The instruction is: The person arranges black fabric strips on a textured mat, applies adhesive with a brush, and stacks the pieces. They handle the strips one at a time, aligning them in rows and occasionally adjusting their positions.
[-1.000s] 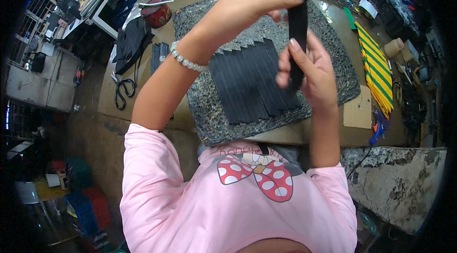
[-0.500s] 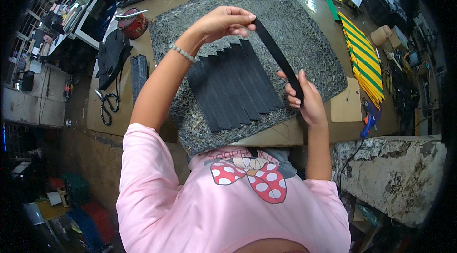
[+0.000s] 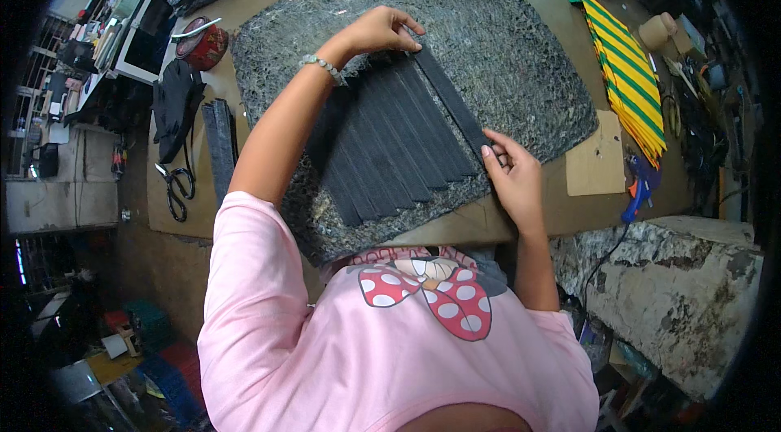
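Observation:
A single black strip (image 3: pixel 449 98) is stretched slantwise between my two hands, low over the speckled grey mat (image 3: pixel 521 50). Its far end is pinched by the fingertips of my left hand (image 3: pixel 386 30). My right hand (image 3: pixel 512 176) grips its near end between thumb and fingers. Just left of it lie several more black strips (image 3: pixel 382 139), side by side in a slanted row with uneven ends. A narrow gap shows between that row and the held strip. My left forearm passes over the row's far left corner and hides part of it.
Left of the mat are a bundle of dark strips (image 3: pixel 220 147), black-handled scissors (image 3: pixel 176 190), black pieces (image 3: pixel 176 102) and a red tin (image 3: pixel 202 45). On the right lie yellow-and-green striped material (image 3: pixel 622 66), cardboard (image 3: pixel 595 157) and a blue glue gun (image 3: pixel 640 186) with a cord.
The strip has come down from a raised, steep position to lie close beside the row. My right hand has lowered with it, and both hands still hold its ends.

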The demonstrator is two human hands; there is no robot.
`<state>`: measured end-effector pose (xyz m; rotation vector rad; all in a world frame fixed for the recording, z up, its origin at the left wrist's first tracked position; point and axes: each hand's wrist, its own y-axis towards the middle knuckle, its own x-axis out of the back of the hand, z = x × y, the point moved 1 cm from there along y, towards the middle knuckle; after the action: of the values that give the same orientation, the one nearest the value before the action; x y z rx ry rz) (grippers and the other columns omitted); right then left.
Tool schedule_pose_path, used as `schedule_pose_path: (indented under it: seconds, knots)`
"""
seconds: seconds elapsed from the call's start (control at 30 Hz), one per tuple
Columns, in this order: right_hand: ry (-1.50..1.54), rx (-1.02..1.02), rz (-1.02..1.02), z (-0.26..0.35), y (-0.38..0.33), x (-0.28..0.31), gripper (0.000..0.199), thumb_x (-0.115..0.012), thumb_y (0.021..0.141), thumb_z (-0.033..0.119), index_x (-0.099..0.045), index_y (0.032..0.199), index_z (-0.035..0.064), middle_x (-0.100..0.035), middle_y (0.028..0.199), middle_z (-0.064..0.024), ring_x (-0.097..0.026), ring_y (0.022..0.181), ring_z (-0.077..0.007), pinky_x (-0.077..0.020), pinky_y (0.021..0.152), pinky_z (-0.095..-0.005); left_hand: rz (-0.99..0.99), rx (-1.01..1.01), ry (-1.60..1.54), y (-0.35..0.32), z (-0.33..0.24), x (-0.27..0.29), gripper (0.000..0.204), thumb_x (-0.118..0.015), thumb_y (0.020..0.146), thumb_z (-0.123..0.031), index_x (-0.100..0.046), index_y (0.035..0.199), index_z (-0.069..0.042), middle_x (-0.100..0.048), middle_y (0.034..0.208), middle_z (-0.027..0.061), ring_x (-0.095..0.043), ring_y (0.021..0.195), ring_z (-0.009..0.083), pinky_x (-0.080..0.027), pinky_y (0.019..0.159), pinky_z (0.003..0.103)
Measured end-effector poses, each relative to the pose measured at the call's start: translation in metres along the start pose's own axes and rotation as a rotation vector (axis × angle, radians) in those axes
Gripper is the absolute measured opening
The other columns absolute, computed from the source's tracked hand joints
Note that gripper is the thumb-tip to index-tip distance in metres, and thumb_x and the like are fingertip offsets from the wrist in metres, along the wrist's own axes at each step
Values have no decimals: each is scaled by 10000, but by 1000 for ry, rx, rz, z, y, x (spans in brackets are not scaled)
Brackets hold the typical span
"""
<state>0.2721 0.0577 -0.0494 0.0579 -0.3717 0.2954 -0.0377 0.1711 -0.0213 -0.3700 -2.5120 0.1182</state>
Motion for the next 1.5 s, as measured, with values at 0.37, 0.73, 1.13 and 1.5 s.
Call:
schedule_pose_path:
  seconds: [0.37, 0.73, 1.13, 1.5]
  knots:
    - [-94, 84, -23, 6, -3, -2, 260, -664, 826, 97, -650, 1062, -9, -584, 783, -66, -464, 563, -94, -412, 539, -236, 2, 3, -53, -3, 14, -3, 327, -728, 802, -142, -653, 1096, -20, -646, 859, -12, -586, 807, 62, -465, 755, 210]
    - [-131, 117, -16, 3, -2, -3, 243, -664, 822, 103, -664, 1042, -1, -565, 737, -71, -453, 540, -107, -389, 511, -255, -13, -8, -134, -7, 21, 0, 339, -739, 791, -173, -663, 1094, -41, -662, 888, 23, -606, 823, 90, -480, 778, 230]
    - [-210, 139, -27, 7, -6, -2, 244, -669, 813, 108, -661, 1028, -7, -558, 733, -84, -477, 571, -138, -411, 549, -269, -5, -8, -77, -8, 22, -2, 346, -714, 820, -189, -647, 1118, -26, -678, 940, 32, -616, 888, 92, -475, 840, 241]
    - [-412, 127, 29, 23, -9, -4, 291, -643, 866, 170, -631, 1110, 12, -531, 887, -94, -541, 773, -191, -449, 707, -287, -516, -148, 90, -73, 27, 70, 345, -681, 838, -314, -678, 1088, -77, -677, 1048, 89, -626, 968, 181, -490, 853, 313]
